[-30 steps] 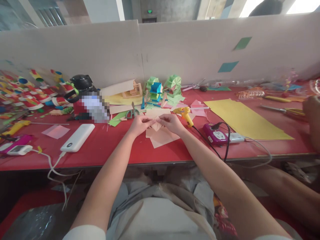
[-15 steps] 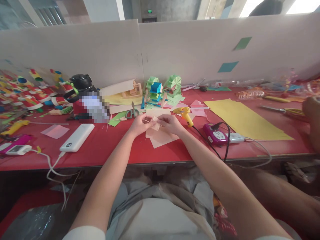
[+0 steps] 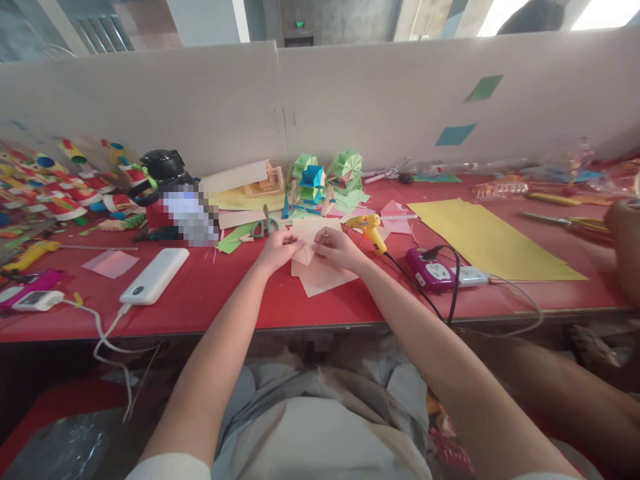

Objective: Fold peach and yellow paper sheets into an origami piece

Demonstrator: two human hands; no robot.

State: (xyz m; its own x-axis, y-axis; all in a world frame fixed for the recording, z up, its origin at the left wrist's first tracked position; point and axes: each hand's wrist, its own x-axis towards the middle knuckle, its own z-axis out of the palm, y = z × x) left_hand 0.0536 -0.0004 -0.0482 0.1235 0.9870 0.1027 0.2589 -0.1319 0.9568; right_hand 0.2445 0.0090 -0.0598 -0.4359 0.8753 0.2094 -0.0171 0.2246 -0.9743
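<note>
Between my two hands is a small folded piece of pale paper. My left hand pinches its left side with thumb and fingers. My right hand is closed at its right edge, fingertips on the paper. Below them lie larger pale paper sheets on the red table. Just left of my left hand are grey-green handled scissors. A yellow glue gun rests to the right of my right hand.
Green and blue folded paper pieces stand behind my hands. A white power bank lies left; a purple socket block and yellow sheets lie right. Another person's arm is at the right edge. A white partition backs the table.
The small folded paper has turned and shifted slightly left, now showing a flatter face. My fingertips have moved a little apart along its edges. The rest looks the same.
</note>
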